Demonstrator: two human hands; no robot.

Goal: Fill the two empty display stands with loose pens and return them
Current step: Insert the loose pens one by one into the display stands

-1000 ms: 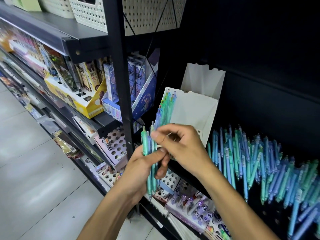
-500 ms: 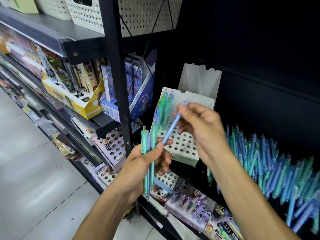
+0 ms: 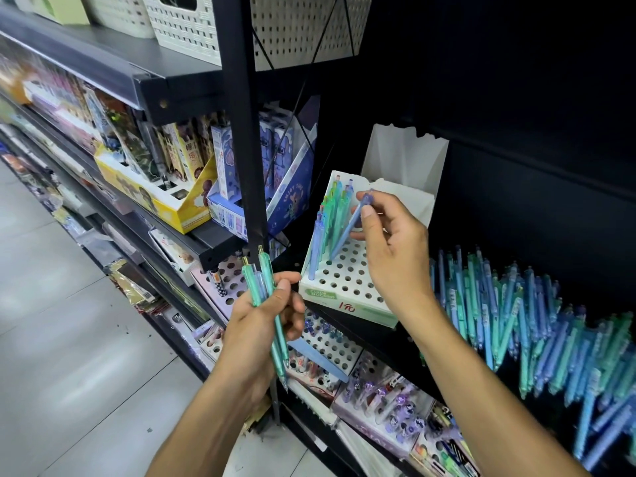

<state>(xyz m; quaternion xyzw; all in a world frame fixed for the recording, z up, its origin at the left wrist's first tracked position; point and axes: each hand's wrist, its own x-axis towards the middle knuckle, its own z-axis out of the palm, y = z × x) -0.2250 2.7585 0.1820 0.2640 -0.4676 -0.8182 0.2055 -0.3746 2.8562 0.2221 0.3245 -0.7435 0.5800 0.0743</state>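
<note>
Right hand: the right hand [image 3: 392,242] pinches a blue pen [image 3: 349,227] near its clicker end between thumb and fingers; the other fingers curl loosely beside it.
Blue pen: it slants down and to the left, its tip at the perforated top of the display stand [image 3: 347,280], just beside the pens already standing there. Whether the tip is inside a hole I cannot tell.
Left hand: the left hand [image 3: 261,321] grips a small bundle of teal and blue pens [image 3: 266,294], fingers curled round the barrels, thumb pressed across them. The gold clicker ends point up, the tips point down past the palm.
Display stand: a white box with rows of round holes and a green printed label on its front edge, sitting tilted on the dark shelf [image 3: 378,335]. A white card back panel [image 3: 402,197] rises behind it.
Standing pens: a row of green and blue pens [image 3: 330,222] fills the holes along the stand's left side; most of the other holes are open.
Second stand: a white card piece [image 3: 406,156] stands behind the first stand, against the dark rear wall.
Loose pens: a long heap of blue and teal pens [image 3: 523,315] lies on the shelf to the right of the stand, near the right forearm.
Neighbouring shelf: a yellow display box [image 3: 161,197] and a blue display box [image 3: 289,201] sit left of the black upright post [image 3: 244,132].
Lower shelf: purple and white perforated pen displays [image 3: 378,401] sit below the hands.
Top shelf: white perforated baskets [image 3: 192,25].
Floor: grey tiles [image 3: 69,339] at the left.
</note>
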